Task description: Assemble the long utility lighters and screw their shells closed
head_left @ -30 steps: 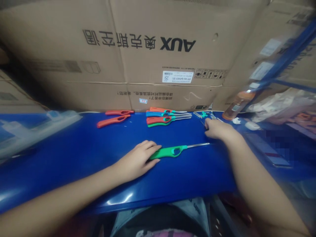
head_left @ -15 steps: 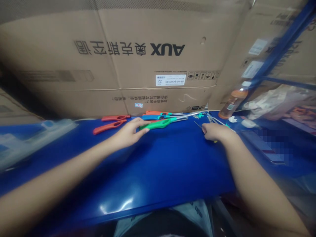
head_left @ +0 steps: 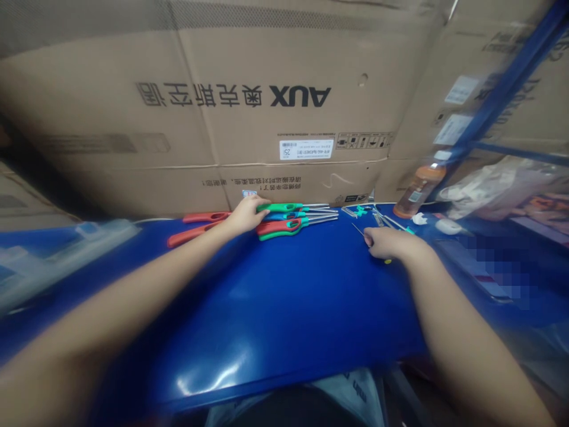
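My left hand [head_left: 247,214] is closed on the handle end of a green long-nosed lighter [head_left: 283,207], at the back of a pile of similar lighters. In front of it lie a red lighter [head_left: 279,226], a green one partly under it, and a blue one mostly covered. Further left, partly behind my left hand and wrist, are two red lighter handles [head_left: 191,235]. My right hand [head_left: 387,242] is wrapped round a screwdriver [head_left: 358,230] whose thin shaft points up and left. A yellow end shows below the fist; the rest of its handle is hidden.
Small turquoise parts [head_left: 361,210] and metal rods lie beyond my right hand. An orange bottle [head_left: 418,191] leans near the large cardboard box [head_left: 249,136] behind the blue tabletop [head_left: 284,296]. Clear plastic [head_left: 71,255] lies left; a phone-like slab [head_left: 471,267] lies right.
My left hand has carried the green lighter back from the front of the pile to its far side, uncovering the red lighter. My right hand stays nearly in place with the screwdriver.
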`<action>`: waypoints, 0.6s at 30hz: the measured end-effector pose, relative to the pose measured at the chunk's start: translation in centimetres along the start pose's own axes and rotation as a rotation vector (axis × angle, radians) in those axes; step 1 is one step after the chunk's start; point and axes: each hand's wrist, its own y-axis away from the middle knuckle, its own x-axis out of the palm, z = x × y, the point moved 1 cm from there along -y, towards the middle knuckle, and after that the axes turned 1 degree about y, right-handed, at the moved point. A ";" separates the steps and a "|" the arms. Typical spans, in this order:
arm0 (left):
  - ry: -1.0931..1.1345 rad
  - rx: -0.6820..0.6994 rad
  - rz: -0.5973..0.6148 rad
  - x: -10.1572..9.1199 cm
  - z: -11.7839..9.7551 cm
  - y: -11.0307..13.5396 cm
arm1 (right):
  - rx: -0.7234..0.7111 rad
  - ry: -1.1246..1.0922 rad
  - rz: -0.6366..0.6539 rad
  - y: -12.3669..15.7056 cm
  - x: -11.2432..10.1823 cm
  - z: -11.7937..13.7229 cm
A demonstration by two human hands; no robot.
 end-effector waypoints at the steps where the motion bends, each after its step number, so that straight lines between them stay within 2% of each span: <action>1: 0.002 -0.015 -0.010 0.1 0.2 -0.1 | -0.001 -0.001 -0.001 0.0 0.0 0.0; 7: 0.001 -0.074 -0.055 1.1 0.3 -0.2 | 0.002 -0.015 -0.012 0.3 -0.1 0.4; 12: -0.016 -0.059 -0.080 1.2 -0.2 -0.1 | -0.036 -0.025 -0.033 0.1 0.0 0.5; 18: -0.059 -0.039 -0.079 1.1 -0.2 1.1 | -0.055 -0.026 -0.093 -0.8 0.7 0.3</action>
